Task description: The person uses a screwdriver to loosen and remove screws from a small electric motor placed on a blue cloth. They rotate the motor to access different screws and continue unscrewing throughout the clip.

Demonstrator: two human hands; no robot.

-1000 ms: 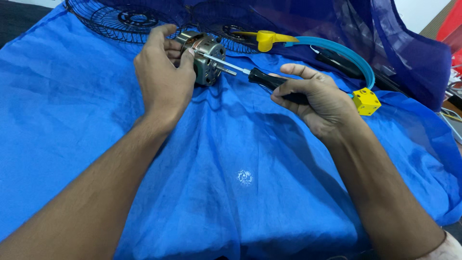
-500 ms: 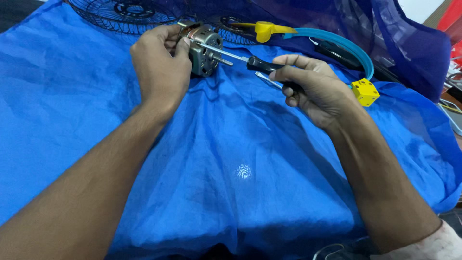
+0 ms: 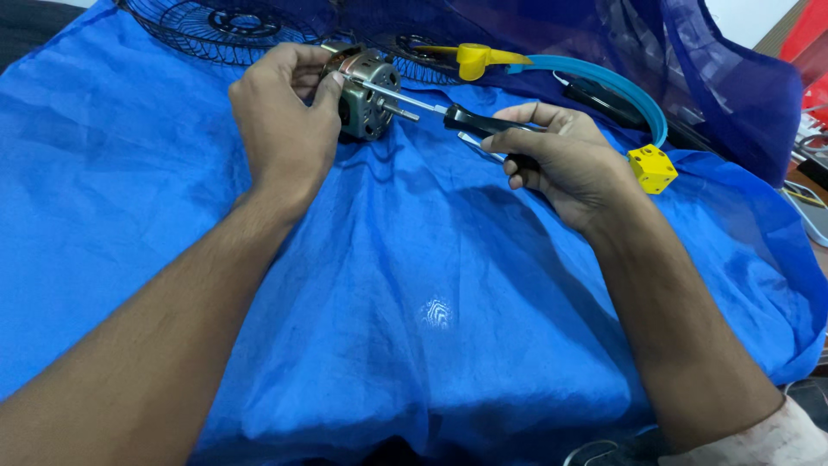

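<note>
Head view only. A small electric motor point(image 3: 366, 93), metal casing with copper windings showing, is gripped by the left hand point(image 3: 289, 116): fingers curled over the top and far side, thumb pressed on the near face. The motor is held just above the blue cloth point(image 3: 414, 285), at the far end of it, its shaft pointing toward the right hand. A screwdriver point(image 3: 448, 114) with black handle is held in the right hand point(image 3: 561, 160), fingers wrapped round the handle, index finger laid along the top. The metal shank is run leftward from the right hand to the motor, tip touching the motor's near face just beside the left thumb. A second thin metal piece is seen under the right fingers; what it is cannot be told.

Beyond the left hand a black wire fan guard point(image 3: 216, 26) is laid on the cloth, partly cut by the frame edge. Beyond the right hand a curved light-blue band point(image 3: 621, 91) is seen, with a yellow clip point(image 3: 474, 59) at its far end and a yellow cube-shaped block point(image 3: 653, 168) at its near end, the block just right of the right wrist. A dark translucent blue fabric point(image 3: 733, 78) is bunched further right. Both forearms are stretched over the cloth, hands near each other, linked by the screwdriver.
</note>
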